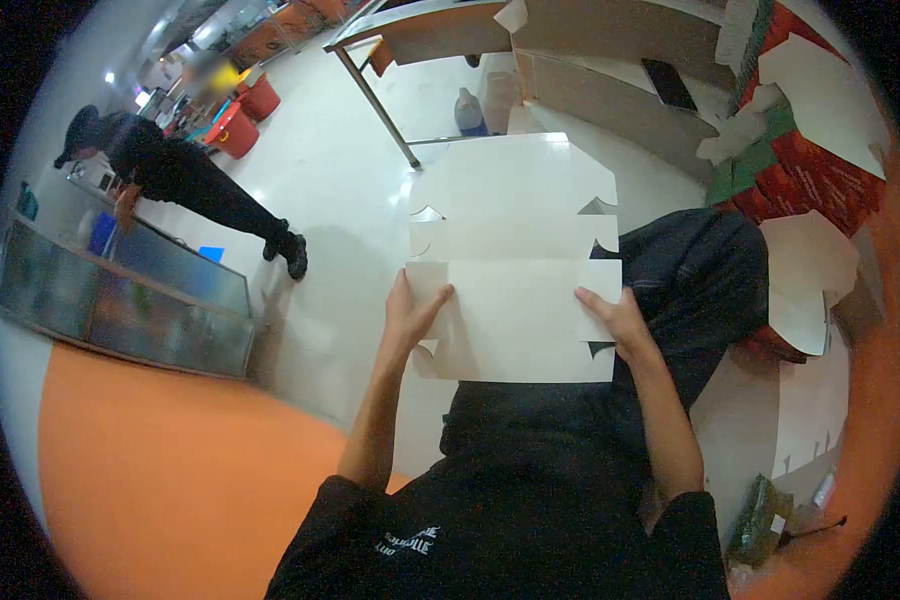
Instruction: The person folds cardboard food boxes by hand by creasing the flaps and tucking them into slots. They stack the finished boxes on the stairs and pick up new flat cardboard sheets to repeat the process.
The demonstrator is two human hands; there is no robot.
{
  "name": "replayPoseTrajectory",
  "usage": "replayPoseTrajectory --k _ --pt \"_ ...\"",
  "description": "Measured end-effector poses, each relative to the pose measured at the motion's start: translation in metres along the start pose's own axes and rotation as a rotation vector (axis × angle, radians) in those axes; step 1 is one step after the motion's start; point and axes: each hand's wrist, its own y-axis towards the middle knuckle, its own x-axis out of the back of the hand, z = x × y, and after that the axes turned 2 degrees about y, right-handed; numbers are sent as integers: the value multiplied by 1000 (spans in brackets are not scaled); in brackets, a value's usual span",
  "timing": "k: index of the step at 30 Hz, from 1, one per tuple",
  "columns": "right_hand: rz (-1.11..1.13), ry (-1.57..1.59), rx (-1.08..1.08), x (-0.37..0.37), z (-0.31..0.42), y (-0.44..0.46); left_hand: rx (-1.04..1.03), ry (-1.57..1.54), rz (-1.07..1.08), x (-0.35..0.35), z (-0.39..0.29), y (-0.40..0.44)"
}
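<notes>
A phone (669, 84) lies beyond and right of the white cardboard sheet (515, 320) my left hand (410, 316) and right hand (622, 320) grip, most fingers hidden beneath.

Seen from 1 camera worn on the head. Faces forward and steeply down, over the black shirt (510, 500) at the bottom edge to the left hand (413, 316) and right hand (615, 320), close below, near mid-frame. Reaches across the pale floor (340, 240) to distant red buckets (234, 132) at upper left. Curves fisheye-wide inside dark, rounded corners.
</notes>
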Motion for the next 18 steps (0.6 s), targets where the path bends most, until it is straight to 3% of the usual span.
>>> replayPoseTrajectory --k 4,7,9,14,17,18 --pt "9 139 56 -6 -1 -2 174 80 115 3 13 10" --pt "1 65 2 -2 3 -2 125 -189 257 11 12 7" --pt "6 107 90 -2 -9 2 120 -399 382 14 18 5" --pt "-27 18 89 1 -11 3 64 -258 249 16 7 -2" --pt "-45 36 86 -2 -6 2 110 -101 145 11 41 -9" --pt "-59 45 101 -2 -9 2 176 -110 202 18 43 -21"
